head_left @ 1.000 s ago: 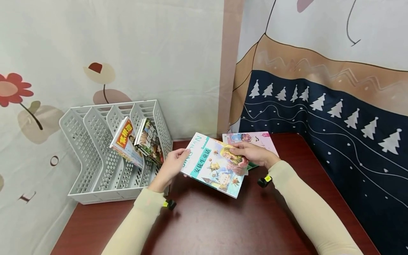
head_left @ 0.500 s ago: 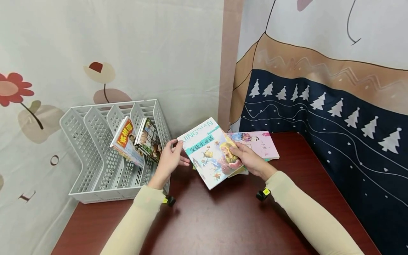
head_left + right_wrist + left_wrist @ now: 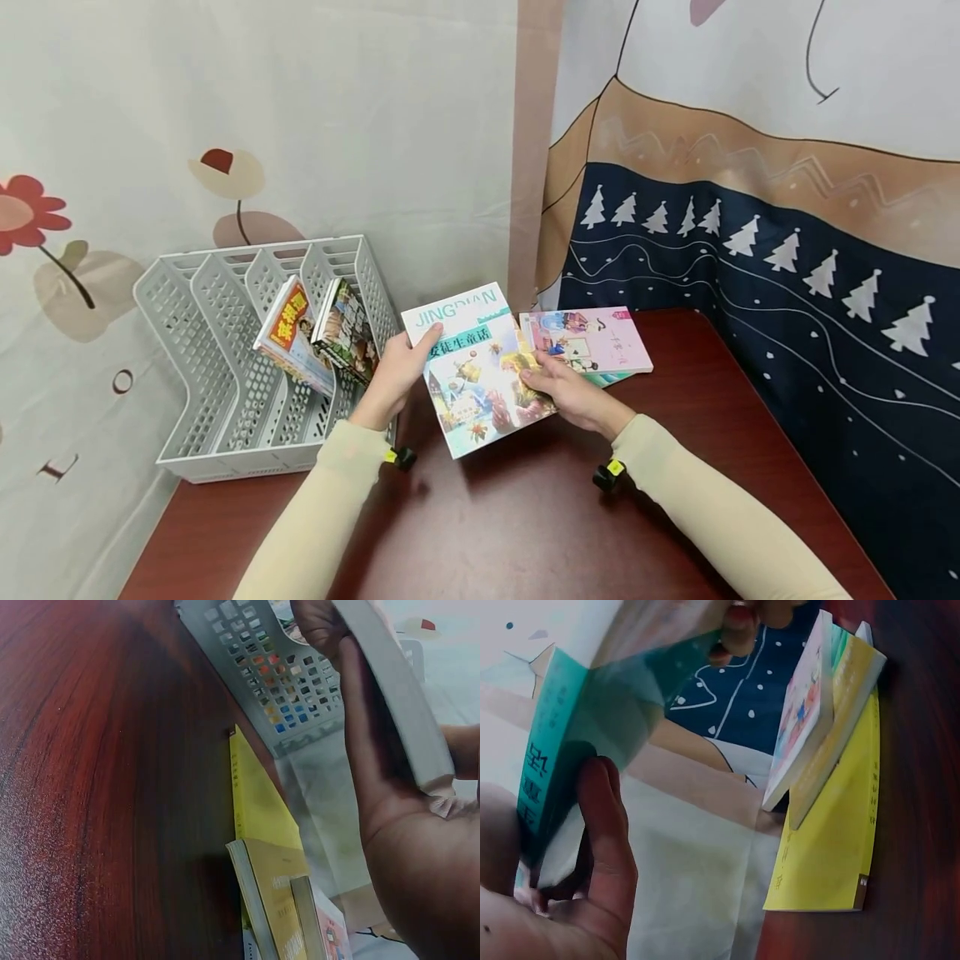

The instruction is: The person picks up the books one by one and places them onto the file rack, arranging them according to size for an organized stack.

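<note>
A storybook (image 3: 461, 396) with a white, teal and illustrated cover is held above the table in both hands. My left hand (image 3: 396, 375) grips its left edge, thumb on the cover and fingers underneath. At the right edge my right hand (image 3: 573, 393) pinches it, thumb on top. The left wrist view shows the book's teal spine (image 3: 551, 750) against the left palm. Behind the right hand lies a pink book (image 3: 618, 337) on a loose pile. Beneath it are a mustard book (image 3: 277, 889) and a bright yellow book (image 3: 829, 840), both mostly hidden in the head view.
A grey slotted file rack (image 3: 247, 467) stands at the left, its side close to my left hand. Leaning in its right-hand slots are a red-and-yellow titled book (image 3: 292, 329) and a dark-covered book (image 3: 348, 333). Patterned curtains (image 3: 450, 167) hang behind the dark red table (image 3: 525, 533).
The storybook has turned, then shifted left and away from the pile. My left hand loosened on it half a second ago and now grips its left edge. The right hand moved left with it.
</note>
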A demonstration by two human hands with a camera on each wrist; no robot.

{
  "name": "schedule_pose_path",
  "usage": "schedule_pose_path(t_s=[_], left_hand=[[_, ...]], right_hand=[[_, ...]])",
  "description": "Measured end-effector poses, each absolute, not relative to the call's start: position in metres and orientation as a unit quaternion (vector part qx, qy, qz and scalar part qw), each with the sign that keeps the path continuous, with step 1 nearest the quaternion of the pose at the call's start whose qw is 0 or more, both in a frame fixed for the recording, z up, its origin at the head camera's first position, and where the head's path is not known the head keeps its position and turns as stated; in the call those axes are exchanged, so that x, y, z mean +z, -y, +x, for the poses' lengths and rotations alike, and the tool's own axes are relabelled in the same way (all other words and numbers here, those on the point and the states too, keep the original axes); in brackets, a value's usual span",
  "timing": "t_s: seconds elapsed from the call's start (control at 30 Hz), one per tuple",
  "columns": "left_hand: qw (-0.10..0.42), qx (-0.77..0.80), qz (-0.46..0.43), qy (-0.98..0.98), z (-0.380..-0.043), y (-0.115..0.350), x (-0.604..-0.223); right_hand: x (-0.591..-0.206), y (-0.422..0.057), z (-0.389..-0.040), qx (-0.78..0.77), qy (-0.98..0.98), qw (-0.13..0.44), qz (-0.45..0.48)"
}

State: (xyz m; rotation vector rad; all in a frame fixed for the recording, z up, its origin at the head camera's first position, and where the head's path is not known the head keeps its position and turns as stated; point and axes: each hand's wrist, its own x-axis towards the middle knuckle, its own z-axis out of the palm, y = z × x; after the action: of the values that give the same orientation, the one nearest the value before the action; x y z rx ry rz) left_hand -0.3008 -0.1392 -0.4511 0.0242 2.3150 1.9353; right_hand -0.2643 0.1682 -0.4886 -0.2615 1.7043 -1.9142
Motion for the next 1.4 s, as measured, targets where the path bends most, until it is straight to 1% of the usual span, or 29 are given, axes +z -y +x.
schedule_pose_path(t_s=[0.13,0.23,0.5,0.77,1.03,1.17,1.27,1.4], left_hand=[[0.077,0.661,0.016,-0.746,-0.300,0.143,-0.448],[0.074,0.656,0.035,-0.750,-0.298,0.146,-0.446],[0.038,0.629,0.052,-0.774,-0.291,0.145,-0.434],[0.009,0.612,0.050,-0.789,-0.284,0.143,-0.424],[-0.010,0.600,0.073,-0.797,-0.282,0.147,-0.418],[-0.028,0.575,0.084,-0.814,-0.282,0.154,-0.414],[-0.047,0.554,0.088,-0.826,-0.280,0.162,-0.409],[-0.073,0.536,0.095,-0.835,-0.274,0.172,-0.399]], right_hand=[[-0.489,-0.166,-0.265,-0.702,-0.645,0.287,-0.094],[-0.490,-0.164,-0.266,-0.695,-0.651,0.293,-0.085],[-0.493,-0.159,-0.266,-0.672,-0.681,0.285,-0.056],[-0.493,-0.159,-0.268,-0.643,-0.714,0.268,-0.067],[-0.490,-0.157,-0.269,-0.636,-0.725,0.258,-0.064],[-0.491,-0.158,-0.270,-0.630,-0.730,0.258,-0.065],[-0.493,-0.160,-0.270,-0.628,-0.725,0.271,-0.080],[-0.496,-0.159,-0.268,-0.617,-0.713,0.311,-0.121]])
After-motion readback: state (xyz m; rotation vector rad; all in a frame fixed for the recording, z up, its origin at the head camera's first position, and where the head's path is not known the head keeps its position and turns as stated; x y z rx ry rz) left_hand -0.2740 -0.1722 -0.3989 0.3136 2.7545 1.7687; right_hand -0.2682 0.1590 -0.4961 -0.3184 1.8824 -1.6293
